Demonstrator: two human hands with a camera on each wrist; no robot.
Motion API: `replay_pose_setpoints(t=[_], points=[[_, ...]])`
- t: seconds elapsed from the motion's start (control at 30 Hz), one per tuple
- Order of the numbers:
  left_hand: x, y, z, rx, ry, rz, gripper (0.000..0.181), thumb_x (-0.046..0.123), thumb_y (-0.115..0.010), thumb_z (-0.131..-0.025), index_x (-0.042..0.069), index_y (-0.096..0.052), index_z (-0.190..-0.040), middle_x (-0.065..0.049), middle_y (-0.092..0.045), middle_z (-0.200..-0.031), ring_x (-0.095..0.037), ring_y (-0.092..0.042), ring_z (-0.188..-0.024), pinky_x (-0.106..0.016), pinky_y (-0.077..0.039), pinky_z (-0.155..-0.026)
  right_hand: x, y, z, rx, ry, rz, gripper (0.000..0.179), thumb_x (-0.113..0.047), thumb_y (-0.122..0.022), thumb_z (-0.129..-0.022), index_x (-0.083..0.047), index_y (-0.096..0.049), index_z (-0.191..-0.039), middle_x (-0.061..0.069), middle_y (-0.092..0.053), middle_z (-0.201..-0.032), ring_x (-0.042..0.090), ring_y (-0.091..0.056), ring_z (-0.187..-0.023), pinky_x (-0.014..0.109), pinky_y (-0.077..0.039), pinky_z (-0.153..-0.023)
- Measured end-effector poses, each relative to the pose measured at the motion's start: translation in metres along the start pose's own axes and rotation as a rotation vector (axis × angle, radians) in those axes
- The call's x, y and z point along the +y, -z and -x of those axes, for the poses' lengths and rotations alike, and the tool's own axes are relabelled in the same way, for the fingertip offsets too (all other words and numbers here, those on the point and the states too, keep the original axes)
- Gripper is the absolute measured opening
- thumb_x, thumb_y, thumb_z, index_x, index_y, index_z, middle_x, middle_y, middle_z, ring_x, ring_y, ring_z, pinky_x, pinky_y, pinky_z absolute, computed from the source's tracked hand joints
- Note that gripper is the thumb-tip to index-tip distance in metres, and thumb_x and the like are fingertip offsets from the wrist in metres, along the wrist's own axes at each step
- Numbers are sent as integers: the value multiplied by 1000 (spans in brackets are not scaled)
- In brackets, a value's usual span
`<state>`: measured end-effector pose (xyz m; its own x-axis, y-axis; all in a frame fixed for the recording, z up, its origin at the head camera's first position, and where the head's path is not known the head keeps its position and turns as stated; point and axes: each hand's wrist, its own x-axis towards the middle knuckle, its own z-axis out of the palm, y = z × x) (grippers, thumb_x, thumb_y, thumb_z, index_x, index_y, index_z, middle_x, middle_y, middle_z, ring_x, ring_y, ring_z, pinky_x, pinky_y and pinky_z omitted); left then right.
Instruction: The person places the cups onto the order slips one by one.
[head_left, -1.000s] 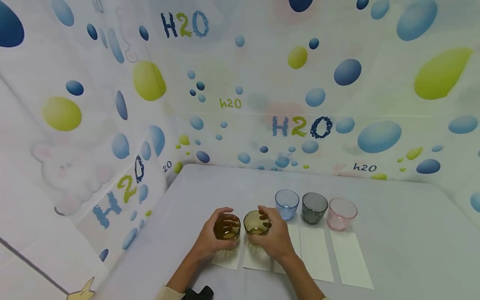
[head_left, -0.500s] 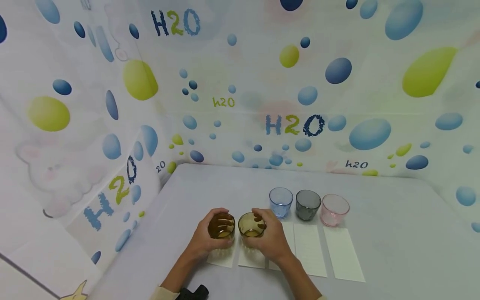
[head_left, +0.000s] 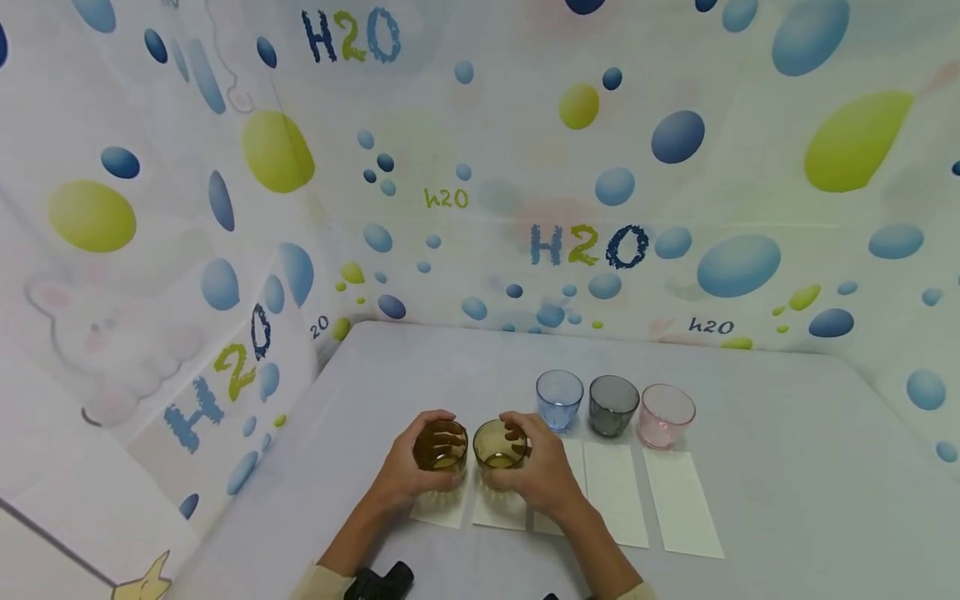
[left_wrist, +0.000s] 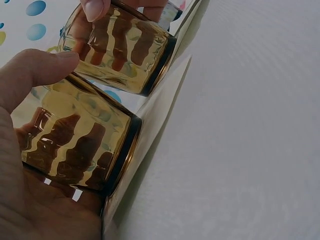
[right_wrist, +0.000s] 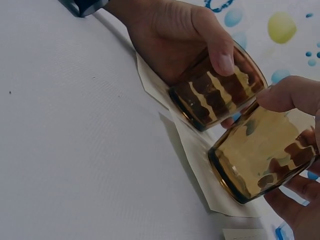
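Observation:
My left hand [head_left: 401,467] grips a brown-amber glass [head_left: 442,458], with fingers around the far side and thumb on the near side. Beside it, my right hand [head_left: 551,479] grips a lighter olive-yellow glass [head_left: 497,450] in the same way. Both glasses are upright, side by side with a narrow gap at their rims. Below them lie two pale paper cards, a left card [head_left: 437,510] and a second card [head_left: 501,513]. In the left wrist view, the base of the left-hand glass [left_wrist: 75,145] is at its card; the right wrist view shows the right-hand glass [right_wrist: 260,155] over another.
A blue glass [head_left: 559,402], a grey glass [head_left: 613,407] and a pink glass [head_left: 666,417] stand in a row behind more cards, including a right-hand card [head_left: 684,504]. The white tabletop [head_left: 795,450] ends at a printed backdrop [head_left: 480,125] behind and at left.
The head view shifts slightly, so the whole scene sits a little differently in it. Both hands keep hold of their glasses, which stay in the same place relative to the cards.

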<state>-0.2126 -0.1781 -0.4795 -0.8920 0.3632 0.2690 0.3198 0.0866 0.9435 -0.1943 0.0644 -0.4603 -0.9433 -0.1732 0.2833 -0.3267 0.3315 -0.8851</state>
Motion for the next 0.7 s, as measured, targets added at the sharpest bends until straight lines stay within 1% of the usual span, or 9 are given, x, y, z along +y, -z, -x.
replay_pose_setpoints(t=[0.13, 0.3, 0.47, 0.6, 0.7], points=[[1, 0, -2, 6, 18, -23, 82, 5, -87, -74, 4, -46, -145, -11, -61, -132, -30, -59, -119, -34, -50, -99, -2, 3, -1, -10, 0, 12, 73, -25, -91, -67, -17, -61, -133, 2, -61, -119, 22, -59, -106, 41, -53, -88], [1, -1, -2, 11, 5, -33, 80, 5, -87, -74, 5, -46, -144, -12, -61, -131, -29, -60, -117, -34, -51, -98, -3, 6, -2, -37, 5, 28, 71, -24, -90, -67, -17, -61, -131, 3, -60, -120, 22, -59, -107, 42, -54, -89], [0, -2, -1, 4, 0, -29, 81, 4, -87, -74, 3, -46, -144, -13, -61, -132, -28, -60, -119, -33, -50, -99, -5, 10, -1, -72, -6, 43, 71, -26, -89, -68, -16, -59, -132, 4, -59, -123, 24, -59, -107, 42, -54, -87], [0, -3, -1, 2, -2, -11, 81, 3, -87, -75, 1, -45, -144, -14, -61, -131, -30, -59, -120, -34, -50, -100, -5, 11, -2, -98, -27, 16, 75, -26, -89, -69, -14, -56, -135, 6, -57, -128, 26, -59, -109, 42, -54, -88], [1, -2, 0, 6, -13, -3, 80, 2, -86, -75, 0, -45, -143, -16, -61, -131, -33, -59, -119, -35, -50, -100, -4, 11, -4, -132, -42, 3, 81, -25, -89, -69, -11, -52, -140, 9, -56, -131, 27, -58, -112, 43, -53, -90]])
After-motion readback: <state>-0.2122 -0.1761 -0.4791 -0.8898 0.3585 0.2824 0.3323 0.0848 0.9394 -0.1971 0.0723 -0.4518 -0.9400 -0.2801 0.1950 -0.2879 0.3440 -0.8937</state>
